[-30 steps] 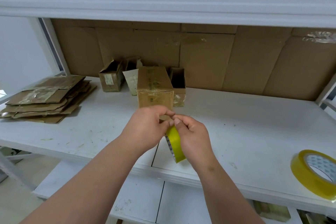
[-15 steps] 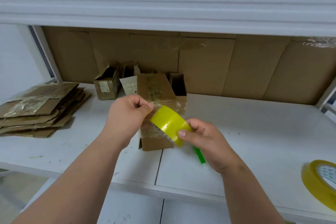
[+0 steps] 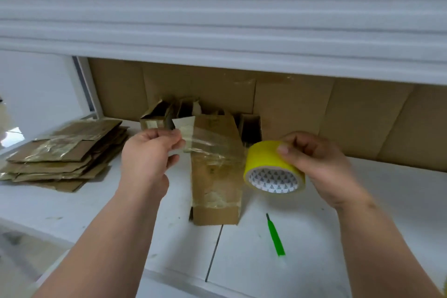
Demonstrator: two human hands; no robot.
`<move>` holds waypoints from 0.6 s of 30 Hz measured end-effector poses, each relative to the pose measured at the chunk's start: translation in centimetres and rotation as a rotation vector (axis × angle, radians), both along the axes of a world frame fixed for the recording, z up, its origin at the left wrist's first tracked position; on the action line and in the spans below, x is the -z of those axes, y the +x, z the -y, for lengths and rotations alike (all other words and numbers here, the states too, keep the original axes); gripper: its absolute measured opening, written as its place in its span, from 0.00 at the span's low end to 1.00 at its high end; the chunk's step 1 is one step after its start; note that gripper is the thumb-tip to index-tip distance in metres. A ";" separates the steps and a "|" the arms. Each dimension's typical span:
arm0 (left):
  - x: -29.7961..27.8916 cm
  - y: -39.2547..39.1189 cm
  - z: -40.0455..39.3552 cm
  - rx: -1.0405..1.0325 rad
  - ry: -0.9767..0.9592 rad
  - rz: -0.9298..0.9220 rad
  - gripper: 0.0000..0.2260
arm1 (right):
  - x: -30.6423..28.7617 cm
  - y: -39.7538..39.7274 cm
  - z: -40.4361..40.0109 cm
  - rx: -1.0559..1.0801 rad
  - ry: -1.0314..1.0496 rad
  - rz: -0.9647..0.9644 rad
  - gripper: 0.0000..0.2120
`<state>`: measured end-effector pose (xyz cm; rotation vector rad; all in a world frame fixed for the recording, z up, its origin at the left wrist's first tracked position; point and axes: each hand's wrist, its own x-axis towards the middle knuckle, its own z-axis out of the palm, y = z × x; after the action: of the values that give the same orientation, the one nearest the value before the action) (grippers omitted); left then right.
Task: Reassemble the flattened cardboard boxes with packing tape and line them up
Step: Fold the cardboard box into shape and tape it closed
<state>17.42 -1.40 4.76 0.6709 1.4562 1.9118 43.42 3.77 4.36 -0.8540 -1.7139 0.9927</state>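
Box [image 3: 216,176]: matt brown cardboard, glossy clear tape patches. Tape roll [image 3: 273,167]: shiny yellow film, printed paper core. Shelf [image 3: 362,237]: smooth white, scuffed.

Both bare forearms reached forward from the lower corners, converging toward the middle. The left hand [image 3: 147,157] was raised with its back toward the camera, wrist slightly bent, thumb and curled fingers pinching the free end of a clear tape strip [image 3: 210,145]. The right hand [image 3: 316,164] was held at about the same height, well apart from the left, palm turned inward; its thumb lay on the outer face of a yellow tape roll [image 3: 273,167] and its fingers curled round the far side.
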 end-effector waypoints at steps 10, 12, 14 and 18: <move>1.8 -1.0 -0.5 -0.175 -0.070 -0.024 0.04 | -0.7 2.3 -5.4 0.066 -0.079 0.068 0.08; 2.4 -1.1 -0.5 -0.197 -0.084 -0.031 0.06 | -0.3 2.3 -6.0 0.059 -0.103 0.133 0.07; 2.7 -0.9 -0.7 -0.200 -0.102 -0.035 0.04 | 0.0 2.3 -6.5 0.083 -0.122 0.163 0.06; 3.0 -0.2 -1.1 -0.197 -0.132 -0.058 0.05 | 0.5 2.5 -7.3 0.141 -0.157 0.196 0.06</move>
<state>17.20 -0.28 1.80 0.5425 1.7238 1.9343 45.88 11.10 3.85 -1.1915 -1.7265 0.9835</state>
